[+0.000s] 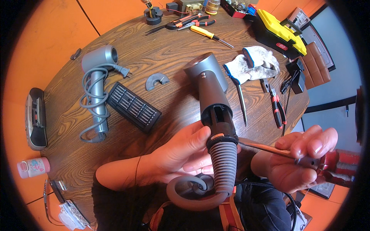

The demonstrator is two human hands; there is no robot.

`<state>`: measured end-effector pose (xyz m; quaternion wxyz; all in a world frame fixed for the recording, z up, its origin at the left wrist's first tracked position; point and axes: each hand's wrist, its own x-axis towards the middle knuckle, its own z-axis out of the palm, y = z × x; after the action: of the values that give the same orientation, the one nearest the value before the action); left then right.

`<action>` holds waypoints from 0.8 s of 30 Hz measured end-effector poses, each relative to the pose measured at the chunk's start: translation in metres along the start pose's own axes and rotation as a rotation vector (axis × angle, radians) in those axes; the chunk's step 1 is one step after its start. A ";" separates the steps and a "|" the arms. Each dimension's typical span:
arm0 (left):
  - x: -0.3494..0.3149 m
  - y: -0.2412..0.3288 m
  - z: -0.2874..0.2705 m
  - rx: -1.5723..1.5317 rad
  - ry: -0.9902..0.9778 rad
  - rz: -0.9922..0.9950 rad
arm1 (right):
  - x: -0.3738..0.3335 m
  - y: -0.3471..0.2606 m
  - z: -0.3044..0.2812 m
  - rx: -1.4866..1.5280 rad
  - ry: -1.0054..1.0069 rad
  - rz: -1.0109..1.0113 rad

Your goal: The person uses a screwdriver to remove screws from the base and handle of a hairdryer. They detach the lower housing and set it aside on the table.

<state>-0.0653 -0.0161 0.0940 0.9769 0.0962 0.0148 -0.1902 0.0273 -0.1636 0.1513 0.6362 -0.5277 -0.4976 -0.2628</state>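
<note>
1. I had the grey hair dryer (212,86) right in the middle of my head view, held up over the near edge of the wooden table (146,54), tilted a bit with its fat round head pointing away.
2. Looks-wise: smooth matte grey shell, pretty clean, with one small shiny round bit on the neck just under the head. The shell ended partway down, so the black inner core (219,125) was showing, with a dark slot in it.
3. Below that sat a black collar with a little copper-coloured tab (218,135), then the ribbed grey sleeve (224,165), and a thick grey cord (185,204) curling round underneath.
4. The left hand (189,150) was holding the dryer's lower end, thumb up along the side of the collar, fingers curled behind it.
5. The right hand (308,158) was closed around the shank of a red-handled screwdriver (266,148), up by its handle. Its flat tip was right at the collar's edge; couldn't tell if it was actually prying.
6. A second hair dryer (98,84), cord wound round it, lay off to the left, next to a black bit set (133,107).
</note>
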 end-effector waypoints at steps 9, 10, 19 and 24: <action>0.000 0.004 0.003 -0.001 -0.017 0.000 | -0.001 0.000 0.002 -0.024 0.025 -0.017; -0.001 0.003 0.002 0.004 -0.004 -0.003 | -0.001 0.000 0.003 -0.026 0.031 -0.018; 0.014 0.017 -0.023 -0.060 -0.185 0.033 | -0.012 0.007 0.014 0.022 0.089 0.122; 0.021 0.018 -0.027 0.056 0.157 0.084 | -0.036 0.022 0.022 0.189 0.106 0.331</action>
<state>-0.0384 -0.0023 0.0694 0.9768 0.1388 0.0820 -0.1412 0.0255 -0.1431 0.1079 0.7428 -0.5256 -0.3923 -0.1343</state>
